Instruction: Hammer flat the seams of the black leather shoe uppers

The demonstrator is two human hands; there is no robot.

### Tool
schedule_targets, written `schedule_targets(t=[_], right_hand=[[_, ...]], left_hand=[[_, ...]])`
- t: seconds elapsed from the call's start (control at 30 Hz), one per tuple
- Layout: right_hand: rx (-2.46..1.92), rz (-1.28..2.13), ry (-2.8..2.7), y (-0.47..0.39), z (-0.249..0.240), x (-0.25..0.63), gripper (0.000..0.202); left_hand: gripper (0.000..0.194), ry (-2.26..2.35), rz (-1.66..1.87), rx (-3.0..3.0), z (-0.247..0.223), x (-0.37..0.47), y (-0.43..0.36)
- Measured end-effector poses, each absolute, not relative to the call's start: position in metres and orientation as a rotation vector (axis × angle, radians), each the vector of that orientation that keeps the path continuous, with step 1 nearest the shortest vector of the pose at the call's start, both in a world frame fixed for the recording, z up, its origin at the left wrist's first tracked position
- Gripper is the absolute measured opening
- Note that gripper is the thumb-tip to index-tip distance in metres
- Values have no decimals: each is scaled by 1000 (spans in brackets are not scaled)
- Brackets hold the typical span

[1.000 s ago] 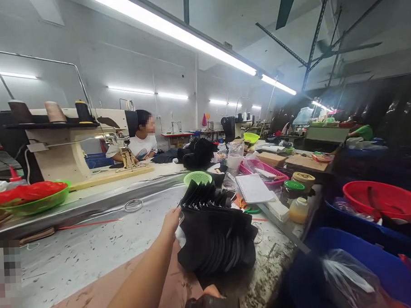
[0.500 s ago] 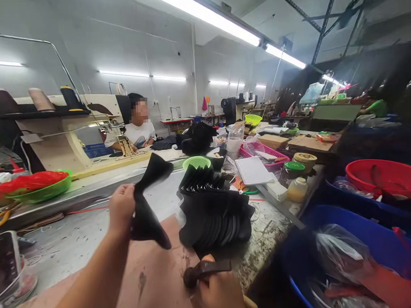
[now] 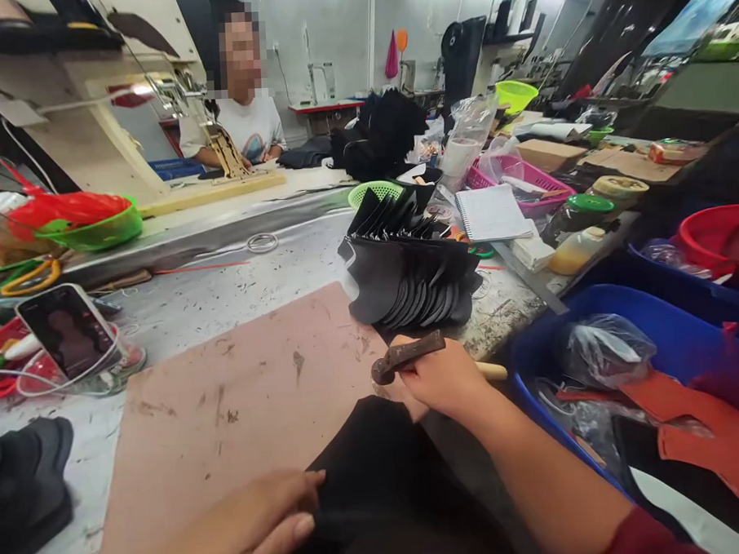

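Note:
My right hand (image 3: pixel 451 380) is closed around a hammer with a dark, worn metal head (image 3: pixel 410 357) and a pale wooden handle (image 3: pixel 491 371). The hammer is held above the right edge of a pinkish board (image 3: pixel 239 381). At the lower middle, my left hand (image 3: pixel 263 514) has its thumb and fingers at the left edge of a black sheet-like piece (image 3: pixel 371 473), which covers the board's near part. Beyond the hammer stands a fanned stack of black cut pieces (image 3: pixel 412 283). More black pieces (image 3: pixel 29 488) lie at the left.
A phone (image 3: pixel 69 331) leans at the left, near a green basket (image 3: pixel 91 228). A blue tub (image 3: pixel 628 306) with scraps stands at the right. Behind the stack are a notebook (image 3: pixel 495 210) and jars (image 3: pixel 580 251). Across the table a person (image 3: pixel 244 123) sits at a sewing machine (image 3: pixel 106 125).
My left hand has come down and nearer with the black piece. My right hand, still holding the hammer, appears higher and further right. The view has tilted downward.

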State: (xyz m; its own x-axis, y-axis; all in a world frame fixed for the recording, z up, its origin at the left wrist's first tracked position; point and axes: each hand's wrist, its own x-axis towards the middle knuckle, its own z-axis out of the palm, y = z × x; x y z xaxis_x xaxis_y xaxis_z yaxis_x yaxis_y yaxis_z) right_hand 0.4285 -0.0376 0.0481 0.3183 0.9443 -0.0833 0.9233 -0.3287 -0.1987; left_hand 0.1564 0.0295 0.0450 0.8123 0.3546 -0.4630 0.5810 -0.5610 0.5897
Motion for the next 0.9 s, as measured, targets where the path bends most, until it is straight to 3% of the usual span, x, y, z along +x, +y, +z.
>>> schedule_targets(t=[0.17,0.3,0.67,0.9], right_hand=[[-2295,261,-2123,-30,47,401,21],[-2336,288,-2135,-27,43,394,22],[-2357,205,-2135,-34,43,403,20],[-2237,109,-2106,-36,58,395,20]], left_hand=[[26,829,-388,2431,48,221,36],[15,972,-75,2544,15,237,24],[25,751,344,2577,-8,232,21],[23,601,307,2917,-3,232,19]])
